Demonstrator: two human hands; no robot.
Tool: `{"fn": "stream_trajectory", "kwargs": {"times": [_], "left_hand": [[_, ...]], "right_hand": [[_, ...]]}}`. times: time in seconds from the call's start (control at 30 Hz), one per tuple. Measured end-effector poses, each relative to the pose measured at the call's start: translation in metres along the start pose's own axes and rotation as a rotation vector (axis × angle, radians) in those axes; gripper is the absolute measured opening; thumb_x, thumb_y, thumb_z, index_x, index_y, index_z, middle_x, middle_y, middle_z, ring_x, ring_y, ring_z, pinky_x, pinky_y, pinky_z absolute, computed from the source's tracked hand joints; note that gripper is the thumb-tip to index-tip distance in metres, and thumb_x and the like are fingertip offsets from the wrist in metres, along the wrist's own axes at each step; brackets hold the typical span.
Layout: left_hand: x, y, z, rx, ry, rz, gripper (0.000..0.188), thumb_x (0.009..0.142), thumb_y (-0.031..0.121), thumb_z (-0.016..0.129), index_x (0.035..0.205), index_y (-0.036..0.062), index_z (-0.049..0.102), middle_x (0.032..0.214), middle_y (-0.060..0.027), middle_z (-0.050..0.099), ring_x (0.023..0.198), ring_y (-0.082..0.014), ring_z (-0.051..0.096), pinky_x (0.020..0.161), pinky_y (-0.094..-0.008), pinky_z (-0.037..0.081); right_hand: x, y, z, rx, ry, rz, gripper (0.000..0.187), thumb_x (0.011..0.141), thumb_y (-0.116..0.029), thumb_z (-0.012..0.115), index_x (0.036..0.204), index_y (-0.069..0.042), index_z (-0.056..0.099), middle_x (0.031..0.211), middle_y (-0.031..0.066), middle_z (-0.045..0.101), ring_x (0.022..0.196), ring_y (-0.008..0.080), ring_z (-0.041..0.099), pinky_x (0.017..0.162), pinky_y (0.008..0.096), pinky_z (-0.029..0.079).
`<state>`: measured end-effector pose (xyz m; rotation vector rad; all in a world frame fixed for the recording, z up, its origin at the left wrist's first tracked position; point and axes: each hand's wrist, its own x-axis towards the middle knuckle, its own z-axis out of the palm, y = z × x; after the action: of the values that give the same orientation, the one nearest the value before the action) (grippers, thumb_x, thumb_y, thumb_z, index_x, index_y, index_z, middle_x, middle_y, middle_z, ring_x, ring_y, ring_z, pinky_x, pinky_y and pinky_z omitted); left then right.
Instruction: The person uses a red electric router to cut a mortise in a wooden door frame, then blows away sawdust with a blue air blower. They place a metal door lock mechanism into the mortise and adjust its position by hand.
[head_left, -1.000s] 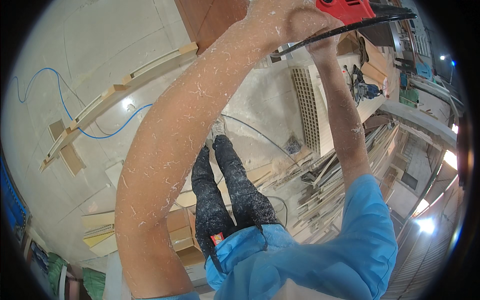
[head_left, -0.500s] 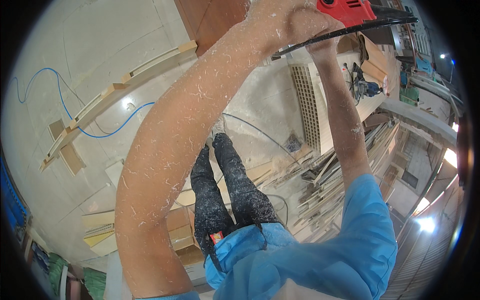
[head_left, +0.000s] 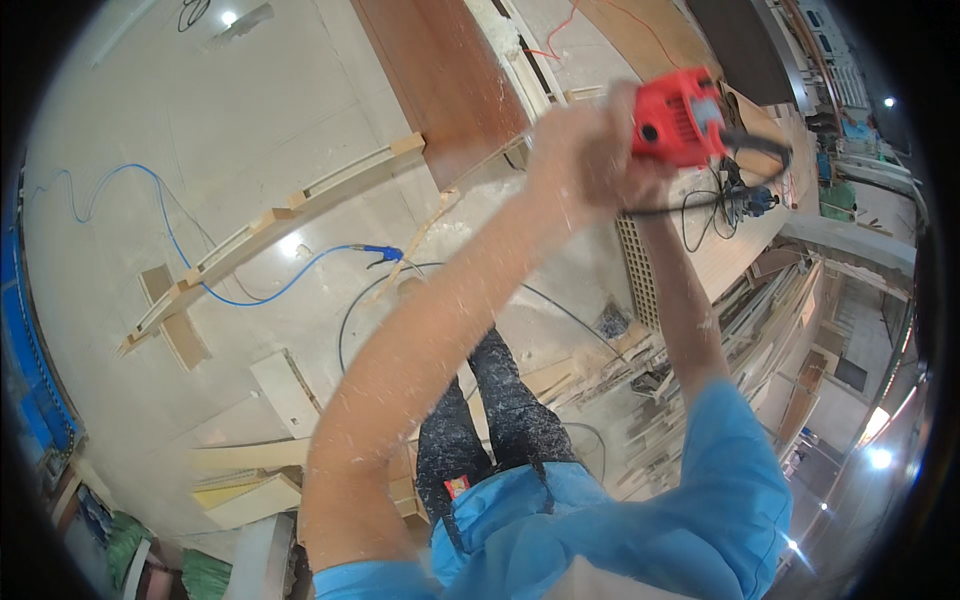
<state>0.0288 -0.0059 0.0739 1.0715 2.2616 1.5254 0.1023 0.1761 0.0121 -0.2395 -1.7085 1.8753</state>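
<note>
A red power tool [head_left: 680, 118] with vent slots and a black cord is held up in front of me, on the upper right. Wrapped round its left side is my left hand [head_left: 590, 150], a little smeared by motion. My right hand [head_left: 650, 185] meets the tool from below; its fingers are hidden behind the left hand and the tool. The black cord [head_left: 755, 145] loops out from the tool's right end and passes under it across my right wrist. Pale shavings and dust cling to both forearms.
A slatted wooden frame [head_left: 270, 230] and a blue air gun [head_left: 378, 253] on a blue hose lie on the floor. A reddish-brown panel [head_left: 440, 80] is beyond. To the right stand a stack of hollow-core boards [head_left: 640, 275], another corded tool [head_left: 752, 203] and piled wood strips [head_left: 700, 400].
The tool and both hands have come lower in view, and the tool has turned so more of its red body shows. The view has shifted, bringing the air gun into sight.
</note>
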Motion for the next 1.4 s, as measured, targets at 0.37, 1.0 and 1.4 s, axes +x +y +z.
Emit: {"fn": "stream_trajectory", "kwargs": {"times": [0.37,1.0,1.4], "left_hand": [[-0.037,0.064,0.032,-0.254,0.147,0.217,0.070,0.067,0.027,0.089,0.124,0.0024,0.058,0.102,-0.0154,0.068,0.091,-0.0382,0.069,0.079,-0.0451,0.054],[-0.024,0.120,0.006,-0.130,-0.050,0.283,0.078,0.069,0.011,0.085,0.139,0.0080,0.053,0.132,-0.0208,0.062,0.128,-0.0425,0.057,0.109,-0.0494,0.044],[-0.079,0.126,-0.059,-1.150,-0.725,-0.893,0.059,0.104,0.047,0.058,0.138,-0.0016,0.055,0.124,-0.0197,0.068,0.105,-0.0276,0.072,0.093,-0.0387,0.058]], "right_hand": [[-0.052,-0.037,-0.027,0.070,0.116,0.051,0.057,0.081,-0.015,0.082,0.131,-0.005,0.056,0.126,0.0142,0.064,0.116,0.0267,0.063,0.099,0.0438,0.052],[-0.078,-0.115,-0.023,0.164,0.047,-0.043,0.062,0.080,-0.017,0.085,0.133,-0.005,0.055,0.128,0.0151,0.064,0.119,0.0277,0.063,0.101,0.0451,0.051],[-0.072,-0.206,-0.024,-0.919,-0.517,-0.494,0.061,0.070,-0.022,0.085,0.122,-0.005,0.060,0.129,0.0180,0.063,0.123,0.0371,0.060,0.109,0.0518,0.045]]}}
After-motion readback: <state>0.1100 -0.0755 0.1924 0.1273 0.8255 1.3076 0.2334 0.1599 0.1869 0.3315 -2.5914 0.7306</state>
